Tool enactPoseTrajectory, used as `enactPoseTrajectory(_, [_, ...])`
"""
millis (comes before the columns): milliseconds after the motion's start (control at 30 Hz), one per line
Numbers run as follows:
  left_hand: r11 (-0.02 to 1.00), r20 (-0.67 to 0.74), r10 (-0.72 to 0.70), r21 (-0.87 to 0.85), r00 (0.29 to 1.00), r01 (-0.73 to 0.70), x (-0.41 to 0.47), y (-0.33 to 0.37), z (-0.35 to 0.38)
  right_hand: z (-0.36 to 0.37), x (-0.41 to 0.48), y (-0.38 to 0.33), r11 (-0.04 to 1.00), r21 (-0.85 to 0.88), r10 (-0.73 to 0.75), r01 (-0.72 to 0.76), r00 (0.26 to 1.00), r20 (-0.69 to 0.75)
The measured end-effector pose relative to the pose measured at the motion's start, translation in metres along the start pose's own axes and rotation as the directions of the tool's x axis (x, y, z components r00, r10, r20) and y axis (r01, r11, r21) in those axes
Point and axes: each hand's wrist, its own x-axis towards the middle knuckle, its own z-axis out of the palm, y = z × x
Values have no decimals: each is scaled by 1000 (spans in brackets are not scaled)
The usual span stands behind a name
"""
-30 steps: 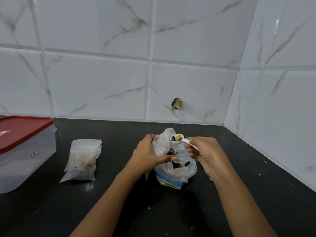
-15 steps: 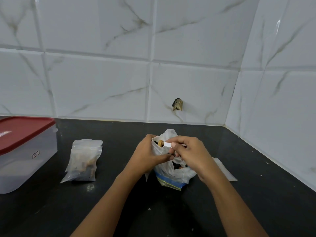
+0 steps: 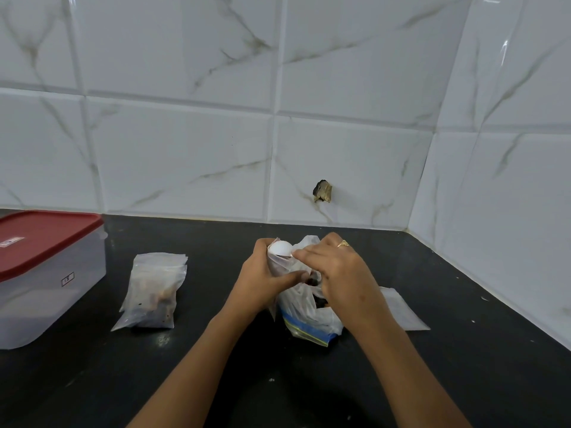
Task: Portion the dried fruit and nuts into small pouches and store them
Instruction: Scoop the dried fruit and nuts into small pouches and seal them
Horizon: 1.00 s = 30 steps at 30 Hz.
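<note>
Both full: clutching the small pouch (image 3: 279, 265) in left grip (image 3: 262, 281), pinching the upturned scoop (image 3: 280, 248) at its mouth in right grip (image 3: 337, 270), could easily spill the lot over the surface (image 3: 204, 242) by slackening off.

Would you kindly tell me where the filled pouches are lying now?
In the head view the filled pouches lie left of centre on the black counter, between the red-lidded container and the left hand.

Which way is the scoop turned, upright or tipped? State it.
Tipped over. The scoop shows only its plain white rounded back, mouth down into the small pouch that the left hand holds.
</note>
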Motion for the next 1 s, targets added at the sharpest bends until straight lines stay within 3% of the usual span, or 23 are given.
enactPoseTrajectory(367, [999,-31,-29,-40,999,28,3,-1,1,-9,-1,-5,996,-56,-75,69,992,-106])
enactPoseTrajectory(467, [997,-34,-55,-61,998,53,3,-2,1,-10,1,-6,1000,-17,-13,10,983,-185])
enactPoseTrajectory(533, [996,-32,-69,-66,997,66,3,-1,0,-9,0,-7,985,124,144,-118,962,-230])
enactPoseTrajectory(567, [996,-31,-66,-60,997,64,3,-1,0,-10,0,-8,937,265,288,-226,930,-226])
enactPoseTrajectory(633, [998,-36,-55,-25,998,54,4,2,1,-14,0,-7,731,517,554,-445,830,-69])
enactPoseTrajectory(733, [994,-65,-104,16,992,105,4,5,3,-23,-2,-4,482,616,718,-623,684,129])
enactPoseTrajectory(800, [982,-74,-179,55,981,183,3,5,5,-28,-4,0,420,557,783,-716,596,176])
enactPoseTrajectory(900, [951,-62,-271,135,961,277,2,-1,8,-27,-6,5,446,302,817,-843,521,247])
enactPoseTrajectory(1000, [923,-62,-332,186,941,338,4,-4,6,-23,-5,1,514,20,794,-858,485,367])
